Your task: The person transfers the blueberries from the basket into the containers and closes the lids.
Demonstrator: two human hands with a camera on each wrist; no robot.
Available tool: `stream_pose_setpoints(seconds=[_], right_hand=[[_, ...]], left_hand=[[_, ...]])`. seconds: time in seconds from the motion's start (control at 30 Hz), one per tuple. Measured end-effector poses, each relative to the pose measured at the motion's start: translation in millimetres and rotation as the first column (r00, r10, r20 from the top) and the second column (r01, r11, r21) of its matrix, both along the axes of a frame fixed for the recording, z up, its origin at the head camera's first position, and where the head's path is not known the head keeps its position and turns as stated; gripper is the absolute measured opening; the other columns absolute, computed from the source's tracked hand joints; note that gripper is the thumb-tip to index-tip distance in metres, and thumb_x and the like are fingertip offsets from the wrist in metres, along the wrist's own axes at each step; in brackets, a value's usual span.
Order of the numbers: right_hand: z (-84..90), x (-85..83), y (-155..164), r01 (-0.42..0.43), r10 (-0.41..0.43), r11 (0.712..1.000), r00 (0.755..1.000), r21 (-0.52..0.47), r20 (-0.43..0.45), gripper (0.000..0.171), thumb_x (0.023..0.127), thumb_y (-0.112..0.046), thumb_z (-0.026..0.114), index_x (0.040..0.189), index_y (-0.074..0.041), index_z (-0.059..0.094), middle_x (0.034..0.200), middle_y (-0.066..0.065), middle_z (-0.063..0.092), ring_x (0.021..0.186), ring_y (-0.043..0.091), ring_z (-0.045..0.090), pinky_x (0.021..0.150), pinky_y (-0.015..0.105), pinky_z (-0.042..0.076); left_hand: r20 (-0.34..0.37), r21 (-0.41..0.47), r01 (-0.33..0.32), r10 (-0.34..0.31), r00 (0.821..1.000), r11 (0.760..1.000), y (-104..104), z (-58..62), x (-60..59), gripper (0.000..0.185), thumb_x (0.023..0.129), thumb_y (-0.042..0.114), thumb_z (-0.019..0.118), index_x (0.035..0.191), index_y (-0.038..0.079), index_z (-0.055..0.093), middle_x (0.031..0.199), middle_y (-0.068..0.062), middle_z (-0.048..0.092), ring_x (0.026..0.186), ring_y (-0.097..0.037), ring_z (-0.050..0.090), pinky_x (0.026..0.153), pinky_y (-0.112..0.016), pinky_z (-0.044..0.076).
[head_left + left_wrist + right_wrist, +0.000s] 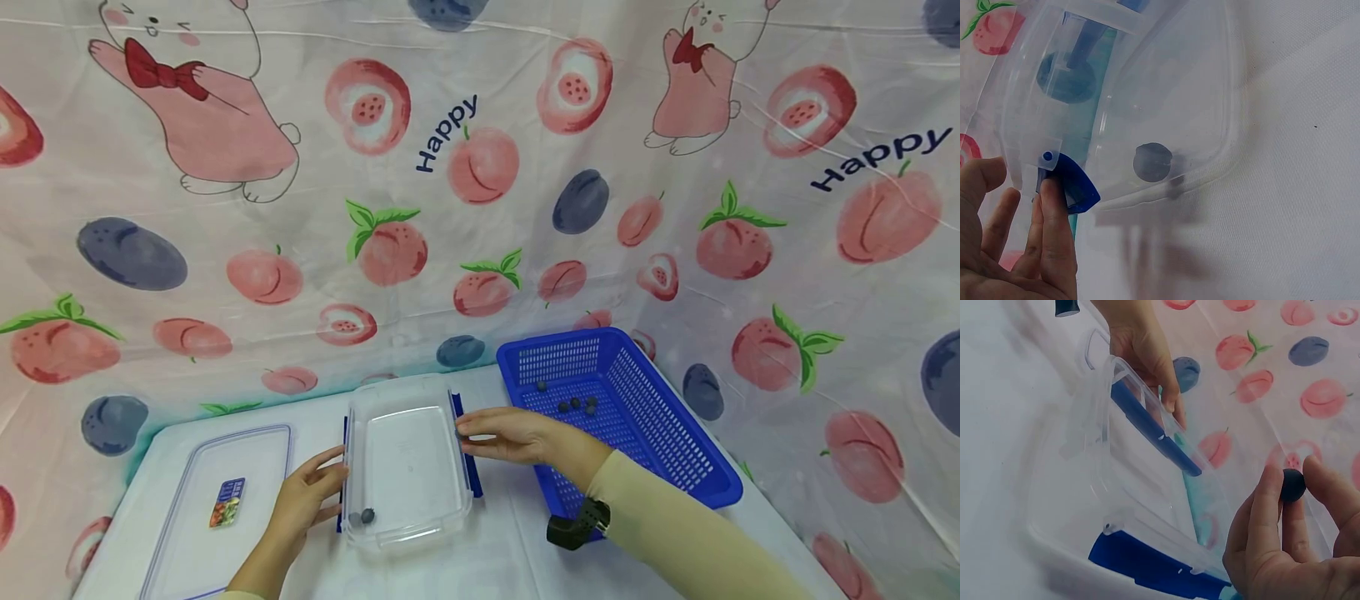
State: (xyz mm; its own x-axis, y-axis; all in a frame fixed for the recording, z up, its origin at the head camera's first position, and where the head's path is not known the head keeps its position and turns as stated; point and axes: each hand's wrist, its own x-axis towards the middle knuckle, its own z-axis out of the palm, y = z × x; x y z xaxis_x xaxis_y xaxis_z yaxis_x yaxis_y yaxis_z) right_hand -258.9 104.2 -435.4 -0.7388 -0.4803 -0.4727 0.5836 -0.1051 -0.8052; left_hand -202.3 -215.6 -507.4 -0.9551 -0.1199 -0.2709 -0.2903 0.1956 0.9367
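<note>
One pale sleeve (675, 525) is slanting in nearest, while the left hand (303, 496) is resting loosely extended fingers against a clear container (411, 458), which is lying on the desk (517, 558), long axis pointing away from the person. At its right side, the right hand (513, 435) is pinching a round dark ball (1294, 485); farther right, a blue basket (660, 417) is slanting away.

Cloth backdrop (446, 233): one, pale, creased; printed with peaches (483, 167), dark blue fruits (581, 202), pink-clad animals (217, 133), the word "Happy" (446, 133); teal lower edge (176, 418). Worktop (502, 533): one, white-covered, standing before the backdrop.
</note>
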Motion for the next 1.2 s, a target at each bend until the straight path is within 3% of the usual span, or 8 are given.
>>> stream_pose_setpoints(seconds=[0.23, 0.37, 0.53, 0.7, 1.2], right_hand=[[-4.5, -2.3, -16, -0.031, 0.030, 0.999, 0.999, 0.019, 0.014, 0.024, 0.096, -0.001, 0.060, 0.120, 0.003, 0.061, 0.101, 0.011, 0.062, 0.092, 0.021, 0.064, 0.079, 0.025, 0.057], [-9.6, -3.4, -24, -0.049, 0.048, 0.998, 0.999, 0.028, 0.023, 0.026, 0.096, -0.001, 0.060, 0.121, 0.004, 0.060, 0.097, 0.011, 0.062, 0.088, 0.019, 0.065, 0.075, 0.022, 0.058], [-15.1, -2.5, -34, -0.059, 0.058, 0.998, 0.998, 0.017, 0.024, 0.032, 0.094, 0.006, 0.058, 0.126, 0.008, 0.057, 0.098, 0.011, 0.061, 0.088, 0.018, 0.065, 0.080, 0.022, 0.057], [-18.1, -2.2, -42, -0.044, 0.044, 0.999, 0.999, 0.005, 0.031, 0.028, 0.095, 0.005, 0.057, 0.122, 0.009, 0.059, 0.099, 0.011, 0.062, 0.099, 0.021, 0.065, 0.087, 0.026, 0.055], [-31.0, -3.2, -65, -0.016, 0.016, 1.000, 0.999, 0.000, 0.046, 0.031, 0.091, 0.013, 0.056, 0.122, 0.011, 0.058, 0.103, 0.014, 0.058, 0.097, 0.023, 0.064, 0.096, 0.033, 0.051]], left_hand=[[0.001, -0.001, 0.003, -0.003, 1.000, 1.000, 0, -0.7, -0.2, 0.060, 0.095, 0.035, 0.065, 0.146, 0.010, 0.046, 0.137, -0.019, 0.056, 0.118, -0.030, 0.060, 0.079, -0.036, 0.059], [0.002, 0.004, 0.006, -0.006, 1.000, 1.000, -1, -0.5, 0.1, 0.058, 0.096, 0.034, 0.064, 0.146, 0.010, 0.046, 0.139, -0.021, 0.054, 0.120, -0.032, 0.059, 0.080, -0.037, 0.059], [0.013, 0.008, -0.001, 0.001, 1.000, 1.000, -1, 0.4, 0.7, 0.056, 0.097, 0.031, 0.063, 0.146, 0.010, 0.047, 0.139, -0.021, 0.054, 0.117, -0.027, 0.061, 0.080, -0.037, 0.059], [0.009, 0.005, 0.003, -0.003, 1.000, 1.000, -1, 0.4, -0.2, 0.056, 0.096, 0.032, 0.064, 0.145, 0.011, 0.047, 0.138, -0.020, 0.054, 0.110, -0.020, 0.064, 0.080, -0.037, 0.059], [0.010, 0.023, -0.003, 0.003, 1.000, 1.000, -2, -0.5, -1.0, 0.055, 0.096, 0.029, 0.064, 0.145, 0.010, 0.048, 0.137, -0.021, 0.055, 0.113, -0.025, 0.062, 0.080, -0.037, 0.059]])
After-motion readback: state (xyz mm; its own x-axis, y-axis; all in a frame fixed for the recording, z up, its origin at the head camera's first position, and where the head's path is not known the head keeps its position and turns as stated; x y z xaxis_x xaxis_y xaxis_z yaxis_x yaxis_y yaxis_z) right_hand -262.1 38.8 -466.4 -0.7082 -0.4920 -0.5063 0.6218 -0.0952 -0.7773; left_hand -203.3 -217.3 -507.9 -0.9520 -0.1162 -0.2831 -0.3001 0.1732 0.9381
